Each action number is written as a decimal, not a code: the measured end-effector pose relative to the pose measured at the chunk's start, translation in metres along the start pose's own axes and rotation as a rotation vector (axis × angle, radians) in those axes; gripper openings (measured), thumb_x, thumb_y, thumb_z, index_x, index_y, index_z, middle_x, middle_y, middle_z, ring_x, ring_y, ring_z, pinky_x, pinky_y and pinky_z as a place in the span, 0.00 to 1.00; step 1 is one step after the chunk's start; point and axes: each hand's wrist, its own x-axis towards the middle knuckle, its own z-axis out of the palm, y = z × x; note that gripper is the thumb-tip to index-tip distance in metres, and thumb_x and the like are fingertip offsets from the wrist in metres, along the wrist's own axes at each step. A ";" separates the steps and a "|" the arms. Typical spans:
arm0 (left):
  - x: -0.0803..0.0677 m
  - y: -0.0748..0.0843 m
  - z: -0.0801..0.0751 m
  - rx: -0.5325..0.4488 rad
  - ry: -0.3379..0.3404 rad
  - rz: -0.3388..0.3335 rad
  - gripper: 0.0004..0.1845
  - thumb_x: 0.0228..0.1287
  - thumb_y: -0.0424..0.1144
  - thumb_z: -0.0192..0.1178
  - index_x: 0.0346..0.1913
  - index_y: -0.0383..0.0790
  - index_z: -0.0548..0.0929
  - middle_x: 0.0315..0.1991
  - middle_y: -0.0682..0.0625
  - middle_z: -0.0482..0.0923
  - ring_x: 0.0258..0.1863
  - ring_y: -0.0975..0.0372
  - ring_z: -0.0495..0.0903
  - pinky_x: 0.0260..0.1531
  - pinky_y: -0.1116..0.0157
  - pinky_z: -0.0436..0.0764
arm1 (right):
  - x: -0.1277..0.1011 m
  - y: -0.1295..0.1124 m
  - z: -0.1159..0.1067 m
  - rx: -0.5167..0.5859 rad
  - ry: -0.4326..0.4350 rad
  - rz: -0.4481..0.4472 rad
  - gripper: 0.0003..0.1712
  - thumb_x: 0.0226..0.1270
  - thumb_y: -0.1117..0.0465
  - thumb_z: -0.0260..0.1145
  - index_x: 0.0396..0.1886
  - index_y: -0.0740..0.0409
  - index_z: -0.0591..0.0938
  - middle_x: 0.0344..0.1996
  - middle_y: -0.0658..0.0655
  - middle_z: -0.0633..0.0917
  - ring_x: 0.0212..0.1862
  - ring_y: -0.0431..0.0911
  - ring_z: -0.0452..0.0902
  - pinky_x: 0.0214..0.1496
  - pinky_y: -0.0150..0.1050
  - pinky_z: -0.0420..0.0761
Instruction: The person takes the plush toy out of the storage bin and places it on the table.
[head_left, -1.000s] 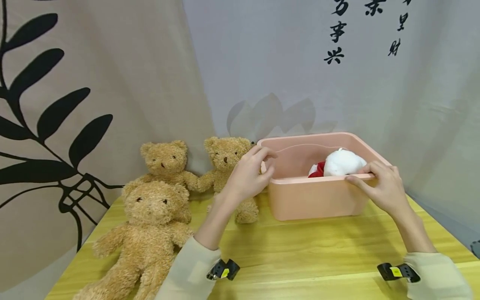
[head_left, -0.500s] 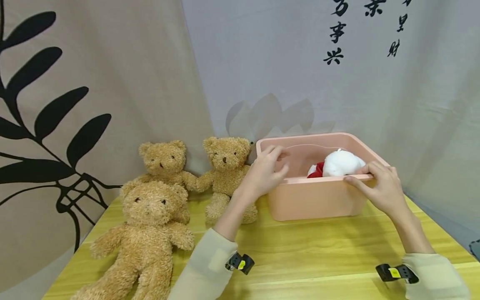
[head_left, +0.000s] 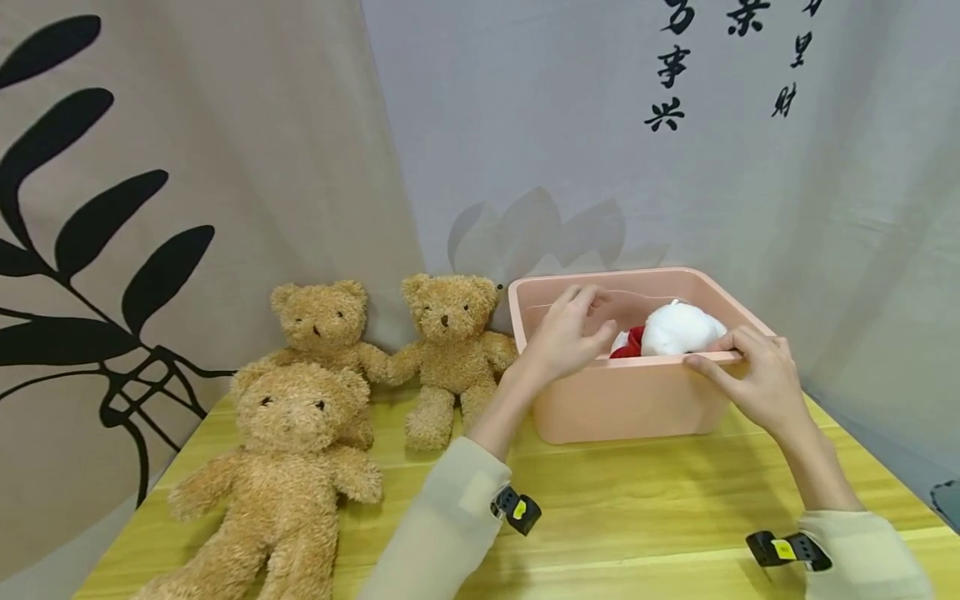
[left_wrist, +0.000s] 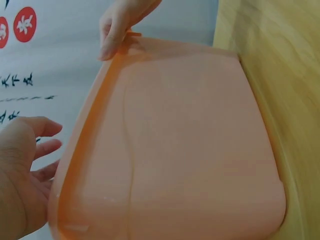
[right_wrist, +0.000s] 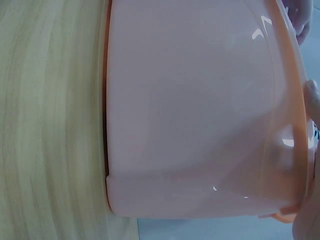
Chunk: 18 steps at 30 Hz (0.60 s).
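Observation:
A pink plastic bin (head_left: 630, 404) stands on the wooden table. A white plush toy (head_left: 678, 329) with a red part (head_left: 628, 343) lies in it, its lower portion hidden by the front wall. My right hand (head_left: 765, 383) grips the rim at the front right corner, thumb outside the wall. My left hand (head_left: 564, 337) hovers over the front rim towards the left, fingers loosely bent with nothing between them. In the left wrist view, that left hand (left_wrist: 20, 175) is beside the rim; whether it touches cannot be told.
Three tan teddy bears are left of the bin: one bear (head_left: 285, 475) in front, another bear (head_left: 322, 325) behind it, and a bear (head_left: 448, 333) sitting close to the bin. A curtain (head_left: 300, 167) with black plant prints and characters hangs behind the table (head_left: 615, 517).
My left hand has moved right, from the bin's left corner along the front rim. My right hand stays on the rim. The whole view has shifted slightly.

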 end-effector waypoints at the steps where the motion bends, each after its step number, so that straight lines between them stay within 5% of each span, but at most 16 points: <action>1: 0.002 0.000 0.002 -0.007 -0.014 -0.002 0.20 0.70 0.39 0.59 0.62 0.39 0.76 0.57 0.44 0.76 0.56 0.54 0.76 0.54 0.67 0.75 | 0.000 0.000 0.000 0.001 0.000 0.001 0.15 0.54 0.55 0.80 0.27 0.54 0.80 0.26 0.49 0.79 0.32 0.31 0.66 0.47 0.46 0.57; 18: 0.033 0.010 0.034 0.039 -0.134 0.009 0.26 0.70 0.42 0.59 0.69 0.46 0.72 0.66 0.52 0.71 0.64 0.62 0.70 0.62 0.69 0.71 | -0.001 0.001 0.000 0.006 -0.003 -0.009 0.15 0.54 0.55 0.80 0.27 0.53 0.81 0.26 0.47 0.79 0.31 0.31 0.66 0.46 0.46 0.57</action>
